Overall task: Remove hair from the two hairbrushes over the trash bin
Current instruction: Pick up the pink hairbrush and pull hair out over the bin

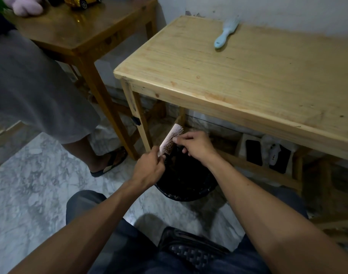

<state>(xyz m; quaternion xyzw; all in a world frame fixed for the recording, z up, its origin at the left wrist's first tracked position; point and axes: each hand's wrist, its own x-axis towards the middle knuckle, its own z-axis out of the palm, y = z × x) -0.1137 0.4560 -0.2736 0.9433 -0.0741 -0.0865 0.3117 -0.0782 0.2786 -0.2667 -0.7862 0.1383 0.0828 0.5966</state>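
Observation:
A pink hairbrush is held over the black trash bin on the floor. My left hand grips its handle end from below. My right hand has its fingers curled at the bristles and pinches a dark clump of hair there. A second, light blue hairbrush lies on the far part of the light wooden table, away from both hands.
A darker wooden side table stands at the left with a yellow toy car and a pink plush. Another person's leg in a sandal stands left of the bin. Dark items sit under the light table.

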